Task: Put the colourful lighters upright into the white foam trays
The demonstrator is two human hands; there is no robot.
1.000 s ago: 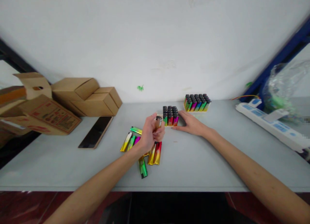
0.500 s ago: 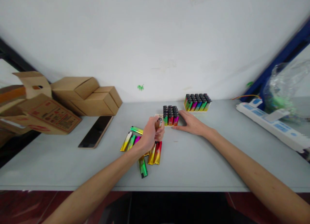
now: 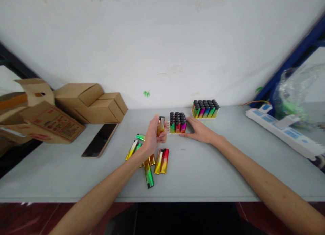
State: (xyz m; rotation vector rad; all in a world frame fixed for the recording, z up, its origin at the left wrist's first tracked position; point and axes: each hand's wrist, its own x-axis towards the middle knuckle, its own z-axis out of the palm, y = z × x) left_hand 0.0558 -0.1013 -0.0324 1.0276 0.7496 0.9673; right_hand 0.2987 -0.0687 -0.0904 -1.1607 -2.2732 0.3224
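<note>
My left hand (image 3: 153, 133) is closed around a gold lighter (image 3: 160, 126), held upright just left of a white tray (image 3: 168, 127). Several upright lighters (image 3: 178, 123) with black tops fill the tray's middle and right, while slots at its left end show bare. At the tray's right end, my right hand (image 3: 199, 129) grips it between thumb and fingers; some fingertips are hidden behind it. Below my left hand lie loose metallic lighters: a red and gold one (image 3: 165, 161), a green one (image 3: 149, 175) and several others, partly covered by that hand.
A second block of upright lighters (image 3: 205, 109) stands at the back by the wall. Left are a phone (image 3: 100, 140), plain cardboard boxes (image 3: 96, 104) and an opened carton (image 3: 54, 121). A power strip (image 3: 281, 128) and a clear plastic bag (image 3: 294, 96) lie right.
My left hand has shifted slightly left, and the gold lighter in it now shows more of its body and stands upright. My right hand stays at the tray.
</note>
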